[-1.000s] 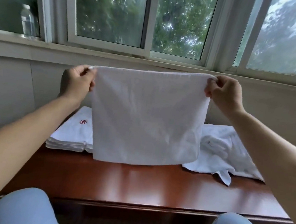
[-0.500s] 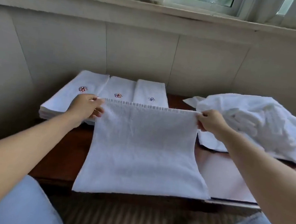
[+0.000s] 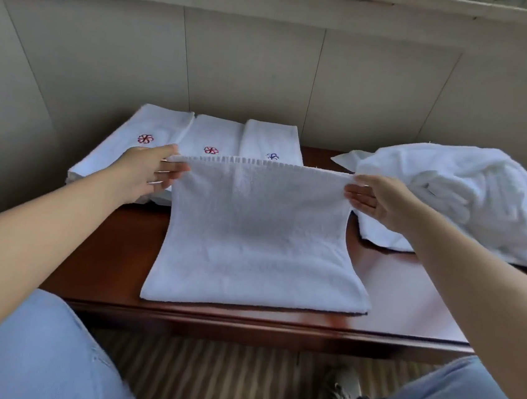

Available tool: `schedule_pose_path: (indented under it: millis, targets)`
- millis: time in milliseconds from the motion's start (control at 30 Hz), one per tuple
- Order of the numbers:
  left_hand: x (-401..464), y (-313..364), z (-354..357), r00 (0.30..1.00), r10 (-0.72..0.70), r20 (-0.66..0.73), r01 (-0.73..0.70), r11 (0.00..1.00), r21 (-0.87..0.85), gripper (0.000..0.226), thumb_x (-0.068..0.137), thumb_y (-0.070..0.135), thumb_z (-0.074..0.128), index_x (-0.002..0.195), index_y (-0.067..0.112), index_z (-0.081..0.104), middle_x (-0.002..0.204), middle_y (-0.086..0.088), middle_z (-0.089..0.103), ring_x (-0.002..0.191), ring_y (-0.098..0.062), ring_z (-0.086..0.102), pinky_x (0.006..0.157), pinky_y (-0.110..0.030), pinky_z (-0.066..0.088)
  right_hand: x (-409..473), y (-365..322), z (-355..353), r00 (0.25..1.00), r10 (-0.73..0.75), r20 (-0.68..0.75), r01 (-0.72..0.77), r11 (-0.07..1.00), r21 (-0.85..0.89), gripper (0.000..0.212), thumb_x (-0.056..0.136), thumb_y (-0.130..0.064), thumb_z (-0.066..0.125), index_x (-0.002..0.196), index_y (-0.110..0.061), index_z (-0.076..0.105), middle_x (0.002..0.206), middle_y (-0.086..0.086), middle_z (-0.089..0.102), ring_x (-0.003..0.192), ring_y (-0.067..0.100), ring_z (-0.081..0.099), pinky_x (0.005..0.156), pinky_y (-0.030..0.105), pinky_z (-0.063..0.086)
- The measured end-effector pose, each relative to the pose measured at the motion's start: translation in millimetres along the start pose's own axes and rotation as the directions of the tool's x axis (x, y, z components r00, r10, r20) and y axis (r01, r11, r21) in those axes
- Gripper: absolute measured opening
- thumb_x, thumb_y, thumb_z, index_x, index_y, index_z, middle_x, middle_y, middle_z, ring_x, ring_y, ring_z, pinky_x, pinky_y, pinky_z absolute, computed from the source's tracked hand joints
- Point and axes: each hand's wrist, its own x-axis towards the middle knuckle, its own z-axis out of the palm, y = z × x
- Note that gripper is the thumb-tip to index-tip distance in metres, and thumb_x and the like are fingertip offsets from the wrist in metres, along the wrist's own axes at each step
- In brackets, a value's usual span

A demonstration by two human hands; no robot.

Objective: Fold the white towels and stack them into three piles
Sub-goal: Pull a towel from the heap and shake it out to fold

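White towel (image 3: 257, 241) now down on the counter (image 3: 103, 257); a second ago it hung in the air in front of the window, held taut by its top corners. Near half lies flat at the counter's front edge, far edge lifted and stretched between both hands. Left hand (image 3: 146, 172) grip pinches the far-left corner, thumb on top, fingers under. Right hand (image 3: 376, 199) grip pinches the far-right corner the same way. Head view has tilted down too, window gone from frame. Three folded piles (image 3: 197, 137) sit in a row at the counter's back left, just behind the held edge, each with a small embroidered mark. Unfolded heap of towels (image 3: 470, 201) at back right, more work left. Judgement: towel laid for its next fold, probably far edge brought toward the near edge; corners need to land matched or the fold goes skewed.
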Motion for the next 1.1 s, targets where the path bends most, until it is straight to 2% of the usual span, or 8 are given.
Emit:
schedule_pose_path:
  millis: [167, 267, 467, 567, 733, 867, 1000, 1100]
  targets:
    - [-32.8, -5.0, -19.0, 0.995, -0.097, 0.038, 0.093, 0.991, 0.091, 0.018, 0.094, 0.027, 0.070, 0.110, 0.018, 0.068, 0.106, -0.007, 0.078, 0.087, -0.017, 0.075, 0.080, -0.032, 0.054, -41.6, 4.1, -18.8, 0.998, 0.066, -0.023, -0.069, 0.978, -0.196, 0.022, 0.093, -0.019, 0.072, 0.109, -0.005, 0.072, 0.104, 0.014, 0.077, 0.082, 0.022, 0.078, 0.064, 0.026, 0.062]
    - [-61.4, -8.9, -34.7, 0.972, -0.189, 0.139, 0.140, 0.943, 0.302, 0.024, 0.087, 0.026, 0.076, 0.109, 0.015, 0.073, 0.109, -0.009, 0.078, 0.091, -0.016, 0.077, 0.084, -0.034, 0.055, -68.7, 13.2, -30.6, 0.993, 0.120, 0.020, -0.105, 0.926, -0.363, 0.023, 0.089, -0.013, 0.075, 0.108, -0.002, 0.072, 0.101, 0.015, 0.078, 0.084, 0.023, 0.078, 0.071, 0.030, 0.063]
    - [-118.3, -38.6, -28.3, 0.906, -0.382, 0.179, 0.080, 0.572, 0.816, 0.027, 0.089, 0.028, 0.075, 0.114, 0.018, 0.072, 0.101, 0.000, 0.079, 0.096, -0.015, 0.076, 0.091, -0.035, 0.056, -109.1, 65.0, -32.3, 0.970, 0.239, 0.053, -0.151, 0.753, -0.640, 0.016, 0.088, -0.007, 0.075, 0.103, -0.003, 0.073, 0.089, 0.016, 0.078, 0.083, 0.026, 0.077, 0.078, 0.035, 0.063]
    - [-130.2, -52.5, -17.0, 0.926, -0.357, 0.128, 0.068, 0.487, 0.871, 0.027, 0.092, 0.026, 0.071, 0.118, 0.016, 0.069, 0.095, 0.002, 0.080, 0.100, -0.016, 0.073, 0.099, -0.038, 0.054, -116.6, 83.5, -29.9, 0.977, 0.205, 0.061, -0.107, 0.715, -0.691, 0.012, 0.089, -0.004, 0.074, 0.100, -0.001, 0.074, 0.082, 0.014, 0.077, 0.078, 0.025, 0.076, 0.071, 0.033, 0.064]
    - [-134.7, -54.7, -18.6, 0.929, -0.354, 0.112, 0.073, 0.469, 0.880, 0.032, 0.094, 0.024, 0.070, 0.124, 0.015, 0.066, 0.099, 0.001, 0.079, 0.102, -0.018, 0.072, 0.100, -0.039, 0.054, -122.8, 78.9, -26.7, 0.986, 0.159, 0.057, -0.060, 0.648, -0.759, 0.005, 0.090, -0.005, 0.073, 0.094, -0.006, 0.075, 0.092, 0.015, 0.077, 0.080, 0.026, 0.076, 0.068, 0.032, 0.063]
    - [-138.3, -48.5, -16.8, 0.900, -0.423, 0.104, 0.046, 0.330, 0.943, 0.026, 0.097, 0.031, 0.066, 0.122, 0.022, 0.067, 0.099, 0.000, 0.078, 0.090, -0.014, 0.069, 0.086, -0.031, 0.056, -127.3, 75.0, -23.1, 0.979, 0.194, 0.069, -0.022, 0.431, -0.902, 0.010, 0.094, -0.013, 0.068, 0.100, -0.017, 0.075, 0.103, 0.006, 0.073, 0.091, 0.022, 0.072, 0.069, 0.028, 0.059]
    - [-128.6, -39.7, 9.7, 0.958, -0.263, 0.117, -0.046, 0.262, 0.964, 0.034, 0.098, 0.036, 0.065, 0.119, 0.009, 0.067, 0.084, -0.005, 0.057, 0.065, -0.018, 0.047, 0.061, -0.029, 0.045, -119.1, 61.2, 2.9, 0.991, 0.048, 0.121, 0.118, 0.069, -0.991, 0.028, 0.100, -0.026, 0.057, 0.124, -0.017, 0.069, 0.127, 0.003, 0.066, 0.110, 0.023, 0.062, 0.090, 0.033, 0.053]
    - [-119.2, -48.2, 54.3, 0.967, 0.013, 0.253, -0.251, 0.196, 0.948, 0.045, 0.102, 0.048, 0.051, 0.137, 0.020, 0.060, 0.133, -0.004, 0.061, 0.117, -0.024, 0.059, 0.097, -0.038, 0.048, -108.5, 66.4, 41.0, 0.963, -0.125, 0.241, 0.258, 0.154, -0.954, 0.029, 0.100, -0.033, 0.055, 0.122, -0.020, 0.069, 0.126, 0.006, 0.064, 0.105, 0.024, 0.062, 0.086, 0.033, 0.048]
